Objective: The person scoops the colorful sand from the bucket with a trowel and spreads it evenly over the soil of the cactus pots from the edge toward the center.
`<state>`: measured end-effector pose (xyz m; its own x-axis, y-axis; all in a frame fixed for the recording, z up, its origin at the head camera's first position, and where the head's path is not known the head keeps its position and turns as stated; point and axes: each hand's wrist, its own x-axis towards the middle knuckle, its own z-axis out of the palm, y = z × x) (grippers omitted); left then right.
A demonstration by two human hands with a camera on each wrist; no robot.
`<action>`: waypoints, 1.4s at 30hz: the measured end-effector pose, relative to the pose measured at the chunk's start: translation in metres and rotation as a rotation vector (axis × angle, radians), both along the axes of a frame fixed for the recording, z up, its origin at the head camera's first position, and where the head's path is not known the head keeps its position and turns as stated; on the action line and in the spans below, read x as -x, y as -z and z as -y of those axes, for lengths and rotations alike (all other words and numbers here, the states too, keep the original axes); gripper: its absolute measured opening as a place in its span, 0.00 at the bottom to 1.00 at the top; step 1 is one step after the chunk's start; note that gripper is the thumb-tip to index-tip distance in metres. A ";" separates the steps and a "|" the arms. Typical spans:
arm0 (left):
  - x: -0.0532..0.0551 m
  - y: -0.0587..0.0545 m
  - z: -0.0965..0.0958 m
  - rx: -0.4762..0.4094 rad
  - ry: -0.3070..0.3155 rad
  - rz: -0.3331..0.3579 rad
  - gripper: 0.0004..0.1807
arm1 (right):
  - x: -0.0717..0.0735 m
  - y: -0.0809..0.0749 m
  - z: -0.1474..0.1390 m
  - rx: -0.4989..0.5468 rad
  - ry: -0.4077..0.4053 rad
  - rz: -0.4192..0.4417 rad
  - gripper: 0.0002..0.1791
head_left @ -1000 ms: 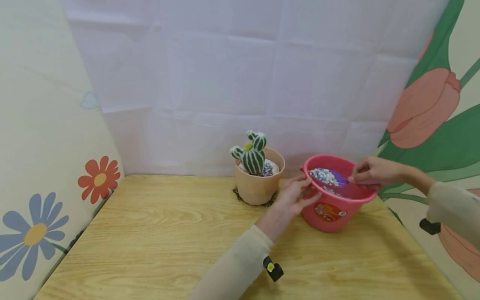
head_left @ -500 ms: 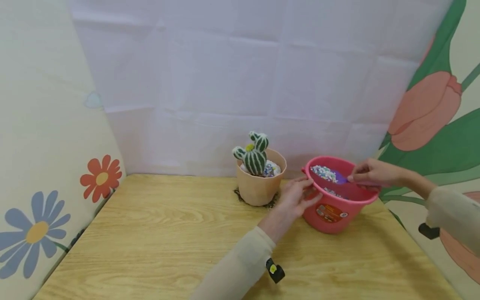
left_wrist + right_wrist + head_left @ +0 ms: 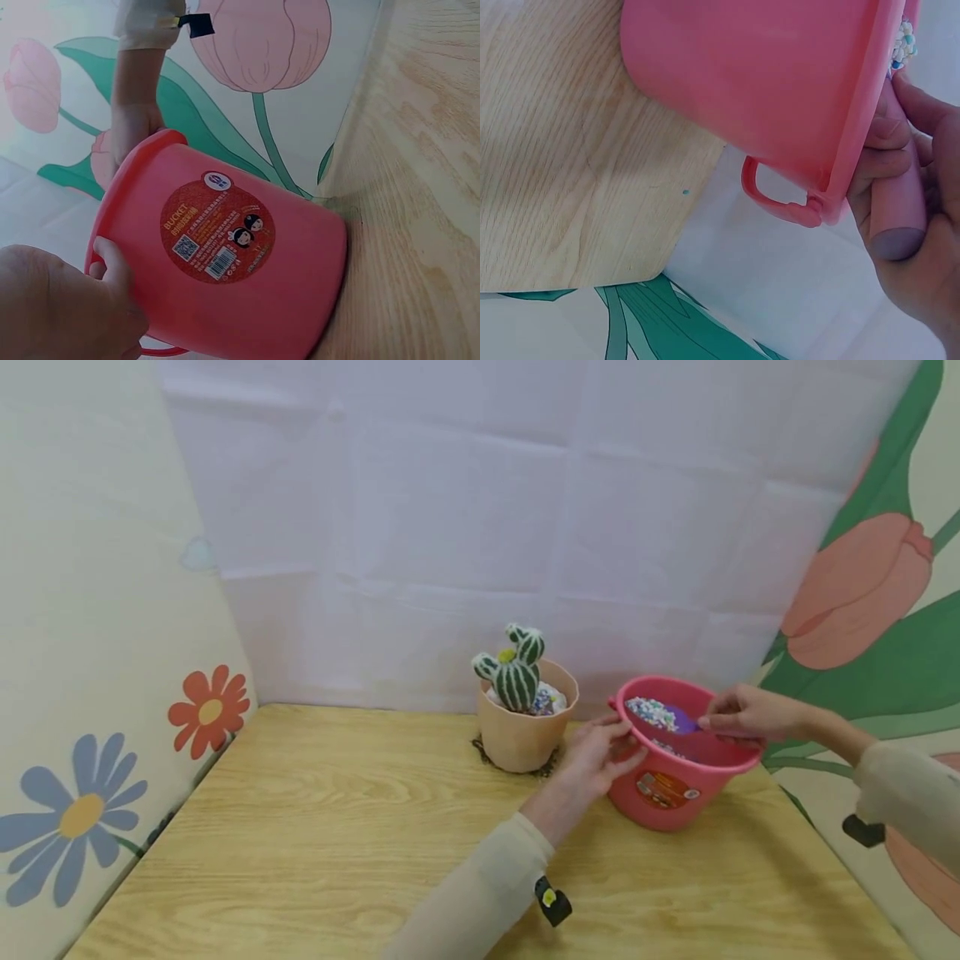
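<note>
My right hand (image 3: pixel 750 714) grips the handle (image 3: pixel 900 195) of a purple hand trowel (image 3: pixel 684 720) over the mouth of a pink bucket (image 3: pixel 660 793). White and blue pebbles (image 3: pixel 651 713) are heaped on the trowel's blade, and more lie lower inside the bucket. My left hand (image 3: pixel 592 756) holds the bucket's rim at its left side, with fingertips over the outer wall in the left wrist view. The bucket stands on the wooden table, its round red label (image 3: pixel 217 232) facing me. Left of it is a peach flowerpot (image 3: pixel 517 743) with a knitted green-and-white cactus (image 3: pixel 514 681) in it.
Inside the flowerpot, white stuffing with colored pebbles (image 3: pixel 547 699) surrounds the cactus. Dark trim shows under the pot on the wooden table (image 3: pixel 337 835). A white cloth (image 3: pixel 450 527) hangs behind, and flower-painted walls flank both sides. The bucket's pink handle (image 3: pixel 776 206) hangs at its side.
The view has shifted slightly, so everything sits a little lower and farther right. Both hands keep their holds, and the loaded trowel stays over the bucket.
</note>
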<state>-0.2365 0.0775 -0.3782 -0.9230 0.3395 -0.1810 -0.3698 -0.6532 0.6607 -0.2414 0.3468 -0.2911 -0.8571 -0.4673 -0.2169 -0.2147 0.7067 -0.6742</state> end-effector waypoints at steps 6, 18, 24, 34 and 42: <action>-0.004 -0.004 0.002 0.033 -0.014 0.010 0.10 | 0.001 0.000 0.002 -0.024 -0.005 -0.020 0.13; -0.019 -0.016 0.019 0.270 -0.013 -0.091 0.14 | -0.008 -0.006 0.005 -0.051 0.018 -0.025 0.14; -0.021 -0.026 0.051 0.381 -0.103 -0.274 0.19 | -0.010 -0.015 0.008 -0.076 0.036 -0.017 0.16; -0.001 -0.019 0.084 0.499 -0.791 -0.572 0.14 | -0.006 -0.027 0.014 -0.072 0.049 -0.027 0.16; 0.031 0.000 0.101 0.516 -0.990 -0.439 0.22 | 0.001 -0.036 0.029 -0.087 0.028 -0.049 0.18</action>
<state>-0.2677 -0.0239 -0.3783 -0.7598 -0.5725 0.3082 0.4656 -0.1484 0.8724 -0.2429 0.3176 -0.2552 -0.8802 -0.4241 -0.2130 -0.2252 0.7684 -0.5990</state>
